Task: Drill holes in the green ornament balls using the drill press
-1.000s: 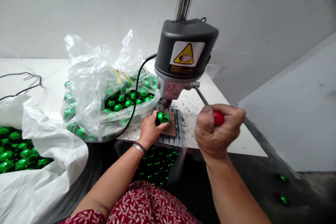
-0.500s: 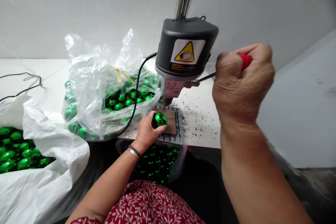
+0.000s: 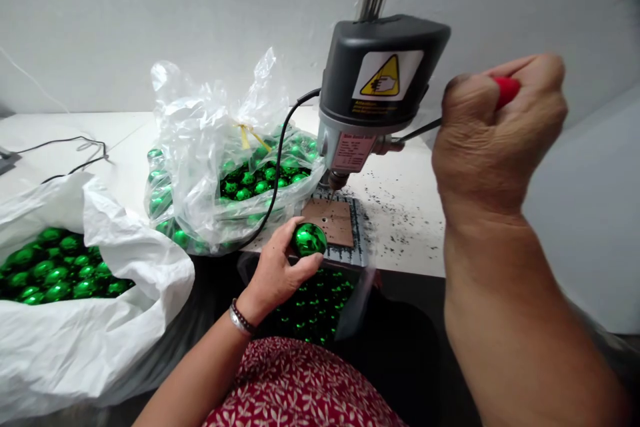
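Observation:
Between the thumb and fingers of my left hand (image 3: 277,270) is a shiny green bauble (image 3: 310,240), held at the front edge of the drill press base (image 3: 359,240). Behind it a brown board (image 3: 336,221) with a small hole lies on that base. Above the board hangs the chuck (image 3: 338,180) with a thin bit, below the dark drill press head (image 3: 383,77) with its warning sticker. My right hand (image 3: 495,133) is closed round the red-knobbed feed lever (image 3: 507,91) at the right. The bit and the bauble are apart.
A clear plastic bag (image 3: 185,167) of green baubles stands left of the drill. Further left a white sack (image 3: 135,267) holds more, and others sit in a bag (image 3: 315,307) below the table edge. Dark shavings dot the white table (image 3: 400,213). A black cable (image 3: 281,160) loops beside the drill.
My left hand has drawn the bauble off the board toward me, uncovering the board and its hole. My right hand stays on the lever. The view has shifted left.

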